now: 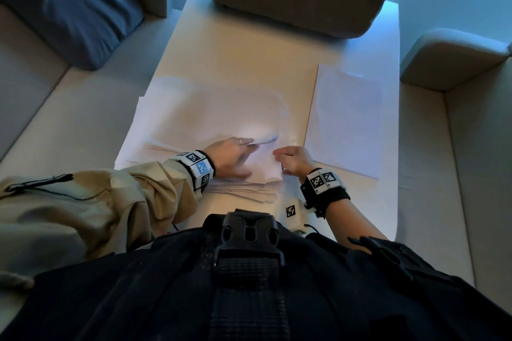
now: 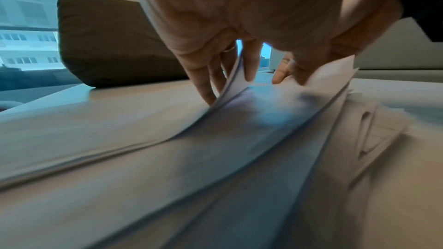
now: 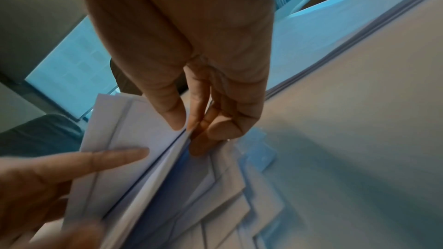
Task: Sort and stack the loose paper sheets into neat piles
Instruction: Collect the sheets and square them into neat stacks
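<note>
White loose sheets [image 1: 221, 119] lifted at edge: left hand [image 1: 232, 156] fingers [image 2: 203, 82] pinch some; right hand [image 1: 295, 160] pinches corner.

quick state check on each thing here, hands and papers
left hand: holds lifted sheets between its fingers
right hand: pinches the corner of the lifted sheets
lifted sheets: raised off the loose pile
loose pile: fanned, uneven
side pile: flat, apart on the right

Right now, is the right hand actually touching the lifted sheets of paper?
Touching. In the right wrist view the right hand pinches the raised edge of the lifted sheets, thumb on top and fingers underneath, with no gap showing.
</note>
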Demonstrator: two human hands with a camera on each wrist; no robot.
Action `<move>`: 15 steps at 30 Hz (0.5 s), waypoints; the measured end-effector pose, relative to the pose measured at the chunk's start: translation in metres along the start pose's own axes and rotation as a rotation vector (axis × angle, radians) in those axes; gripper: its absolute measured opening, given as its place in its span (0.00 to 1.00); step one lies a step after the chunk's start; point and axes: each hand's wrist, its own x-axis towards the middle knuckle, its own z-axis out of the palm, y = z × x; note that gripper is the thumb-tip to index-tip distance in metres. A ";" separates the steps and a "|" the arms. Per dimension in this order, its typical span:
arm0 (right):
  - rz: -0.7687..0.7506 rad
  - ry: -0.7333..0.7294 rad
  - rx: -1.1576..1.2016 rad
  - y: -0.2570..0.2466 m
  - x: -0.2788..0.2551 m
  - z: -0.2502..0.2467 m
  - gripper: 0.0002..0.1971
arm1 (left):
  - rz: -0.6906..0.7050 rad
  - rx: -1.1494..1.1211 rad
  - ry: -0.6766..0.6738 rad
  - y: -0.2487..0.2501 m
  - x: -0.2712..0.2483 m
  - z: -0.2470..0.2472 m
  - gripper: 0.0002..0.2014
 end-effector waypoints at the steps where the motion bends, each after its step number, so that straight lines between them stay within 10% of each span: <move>1: 0.013 0.004 0.014 0.000 0.000 0.000 0.12 | 0.023 -0.020 0.012 0.002 -0.003 0.000 0.39; 7: -0.006 0.041 -0.013 -0.007 0.008 -0.009 0.15 | -0.029 -0.247 0.418 -0.002 -0.006 -0.016 0.23; 15: -0.179 0.191 0.424 -0.052 0.008 -0.054 0.58 | 0.217 -0.635 0.937 0.032 -0.025 -0.089 0.21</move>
